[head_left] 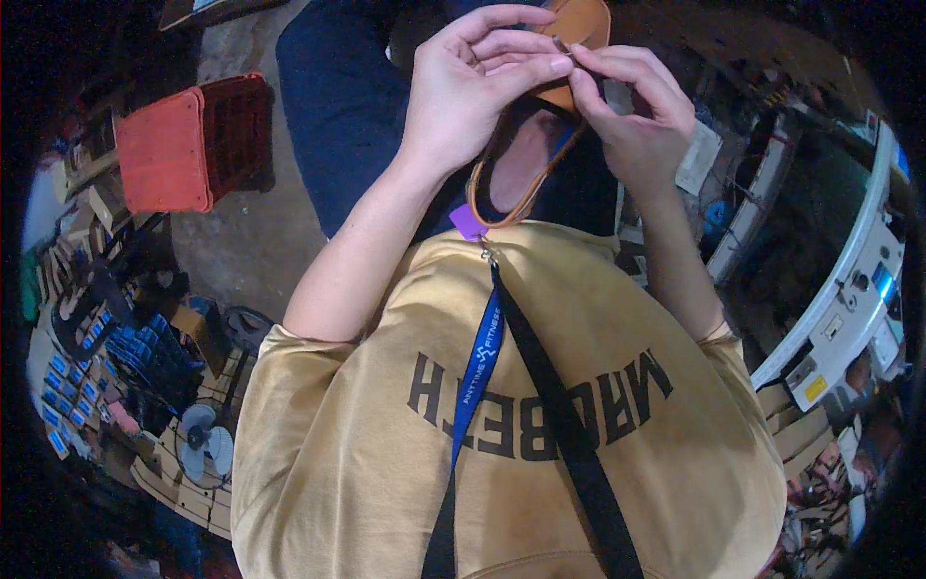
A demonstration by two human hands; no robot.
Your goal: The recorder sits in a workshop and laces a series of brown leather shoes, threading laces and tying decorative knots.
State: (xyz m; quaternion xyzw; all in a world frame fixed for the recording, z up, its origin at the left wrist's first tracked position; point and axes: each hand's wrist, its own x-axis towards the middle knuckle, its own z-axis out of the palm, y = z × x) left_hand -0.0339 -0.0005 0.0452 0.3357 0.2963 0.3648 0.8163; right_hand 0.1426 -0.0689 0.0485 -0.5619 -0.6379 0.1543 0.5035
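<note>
Both hands meet at the top middle, fingertips close together around the dark end of a narrow brown strap (526,205). My left hand (487,72) pinches from the left with its thumb and forefinger. From the right, my right hand (632,101) pinches the same end, fingers bent. The strap looks like leather and hangs in a loop below my hands, over my lap. Just behind the fingers lies a tan, round-edged leather-like piece (582,24), partly covered by them; whether the strap joins it, I cannot tell.
A black and blue lanyard (487,347) with a purple tag (469,223) hangs down my front. To the left stands a red plastic crate (164,150); a fan (205,444) is lower left. A curved pale machine edge (834,280) runs along the right.
</note>
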